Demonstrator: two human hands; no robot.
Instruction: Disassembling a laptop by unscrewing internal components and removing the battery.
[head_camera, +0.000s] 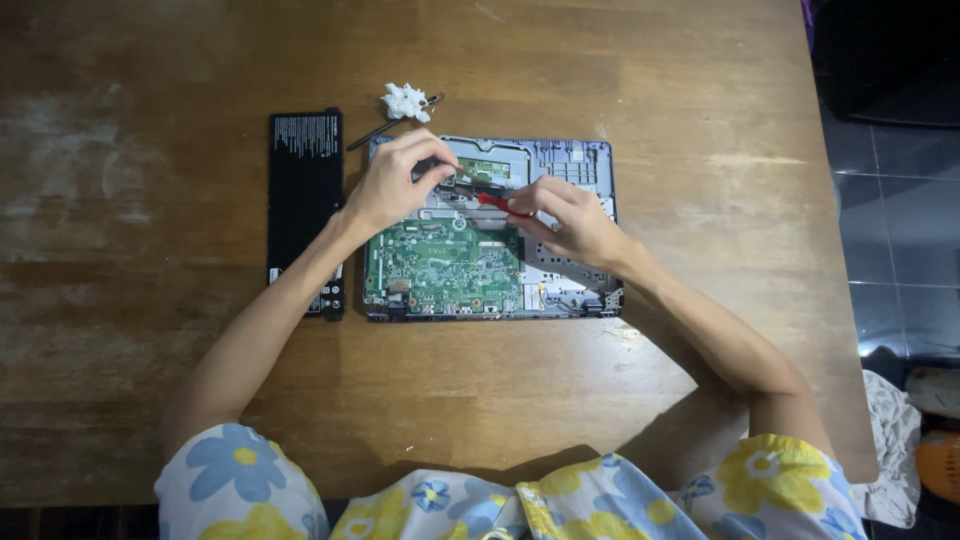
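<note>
Your left hand (392, 185) pinches a part inside the opened laptop (560, 290); your right hand (572, 222) grips a red-handled tool (497, 203) beside the battery (306, 200).

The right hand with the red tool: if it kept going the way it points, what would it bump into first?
The right hand points its red tool leftward across the opened laptop. The left hand, pinching a small part just beyond the tip, looks first in line, though depth is hard to judge from above.
</note>
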